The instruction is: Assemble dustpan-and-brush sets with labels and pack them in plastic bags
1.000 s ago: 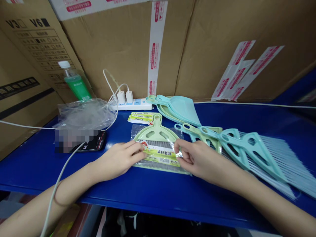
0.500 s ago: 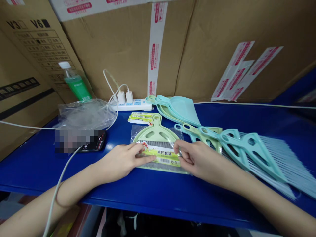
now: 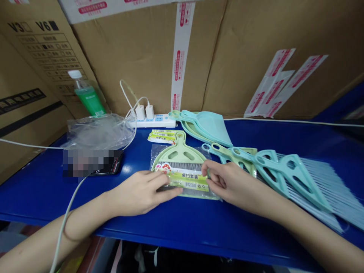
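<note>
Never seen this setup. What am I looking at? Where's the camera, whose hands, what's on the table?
No machine: one camera worn on a person's head looks down at their own bare hands. The left hand rests on a bagged dustpan with a brush and paper label inside; the right hand pinches its right edge. On the blue table: loose brushes, stacked dustpans, a phone, a power strip, clear bags and a bottle. Cardboard boxes stand behind.
</note>
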The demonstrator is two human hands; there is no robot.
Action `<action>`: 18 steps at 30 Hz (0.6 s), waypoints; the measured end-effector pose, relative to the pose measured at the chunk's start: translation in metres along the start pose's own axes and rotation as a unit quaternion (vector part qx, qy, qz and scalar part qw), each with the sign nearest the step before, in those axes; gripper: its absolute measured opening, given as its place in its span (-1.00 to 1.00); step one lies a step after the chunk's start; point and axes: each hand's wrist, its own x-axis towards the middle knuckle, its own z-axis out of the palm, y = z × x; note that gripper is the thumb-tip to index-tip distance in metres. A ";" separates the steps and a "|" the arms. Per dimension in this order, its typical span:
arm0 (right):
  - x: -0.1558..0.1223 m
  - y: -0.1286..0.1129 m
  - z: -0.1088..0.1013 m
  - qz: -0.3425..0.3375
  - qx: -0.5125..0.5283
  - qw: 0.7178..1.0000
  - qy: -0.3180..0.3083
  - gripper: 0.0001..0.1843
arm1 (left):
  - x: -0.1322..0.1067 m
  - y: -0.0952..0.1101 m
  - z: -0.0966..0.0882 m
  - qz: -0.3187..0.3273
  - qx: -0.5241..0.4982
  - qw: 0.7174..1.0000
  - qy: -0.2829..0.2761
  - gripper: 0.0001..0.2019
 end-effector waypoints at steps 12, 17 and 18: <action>0.001 0.000 0.000 -0.010 0.010 1.000 0.006 -0.88 | 0.002 -0.001 0.000 0.011 -0.031 0.999 -0.029 -0.68; 0.001 0.000 -0.002 -0.010 0.016 1.000 -0.003 -0.88 | 0.003 -0.001 0.000 0.012 -0.033 0.999 -0.029 -0.67; 0.001 0.000 -0.002 -0.012 0.016 1.000 -0.005 -0.88 | 0.003 -0.002 0.000 0.012 -0.035 0.999 -0.027 -0.67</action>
